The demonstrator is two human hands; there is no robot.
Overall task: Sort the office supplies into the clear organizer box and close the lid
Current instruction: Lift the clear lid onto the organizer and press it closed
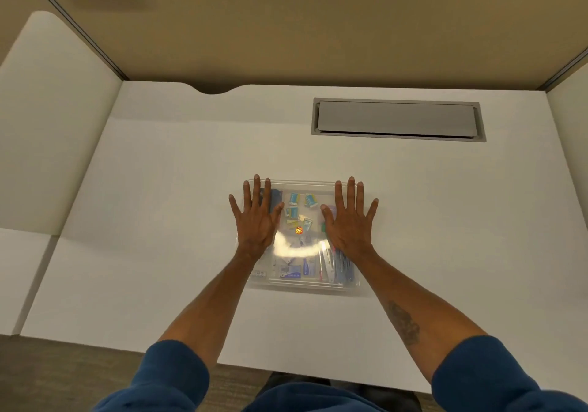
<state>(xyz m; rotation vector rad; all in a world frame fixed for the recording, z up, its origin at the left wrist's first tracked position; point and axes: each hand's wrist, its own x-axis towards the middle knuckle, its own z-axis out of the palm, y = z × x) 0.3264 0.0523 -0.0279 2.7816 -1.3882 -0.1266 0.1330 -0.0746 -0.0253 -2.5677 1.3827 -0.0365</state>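
The clear organizer box [302, 287] lies on the white desk with its transparent lid down over it. Through the lid I see several small teal packets [293, 199], an orange-red round item [299, 230], blue items at the near edge and pens at the near right. My left hand [256, 217] lies flat on the left side of the lid, fingers spread. My right hand [348, 220] lies flat on the right side, fingers spread. Neither hand holds anything. A bright glare on the lid hides part of the middle.
A grey cable hatch [397, 118] is set into the desk at the back right. Tan partition walls [318, 29] close the back and sides. A side surface [47, 125] adjoins on the left. The desk's near edge runs just in front of my body.
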